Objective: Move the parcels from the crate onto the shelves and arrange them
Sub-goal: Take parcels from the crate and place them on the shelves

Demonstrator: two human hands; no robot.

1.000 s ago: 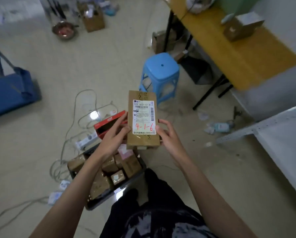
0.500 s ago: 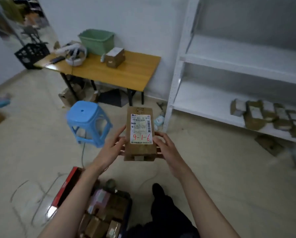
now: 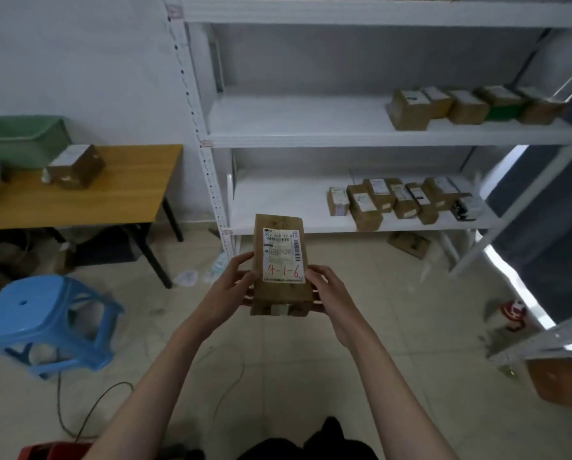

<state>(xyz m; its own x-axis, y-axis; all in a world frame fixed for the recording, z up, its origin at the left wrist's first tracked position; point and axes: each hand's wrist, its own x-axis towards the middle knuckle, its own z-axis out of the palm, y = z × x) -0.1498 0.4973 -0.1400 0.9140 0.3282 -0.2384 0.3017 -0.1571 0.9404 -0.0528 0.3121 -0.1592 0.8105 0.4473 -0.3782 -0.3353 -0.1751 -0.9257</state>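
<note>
Both arms reach forward: left hand (image 3: 227,287) and right hand (image 3: 328,291) pinch the brown parcel (image 3: 281,267) by its sides, fingers curled round its edges, label up, held in mid-air before the white shelves (image 3: 311,127).

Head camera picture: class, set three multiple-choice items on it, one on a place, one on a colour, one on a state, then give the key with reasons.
1. Where is the green tub?
A. on the wooden table
B. on the floor
C. on a shelf

2. What colour is the stool?
A. red
B. blue
C. white

3. How is the labelled parcel held?
A. left hand alone
B. lying on the floor
C. in both hands

Key: 1 A, it stands on the table. 2 B, its plastic is light blue. 3 C, the left hand and the right hand grip its sides.
</note>
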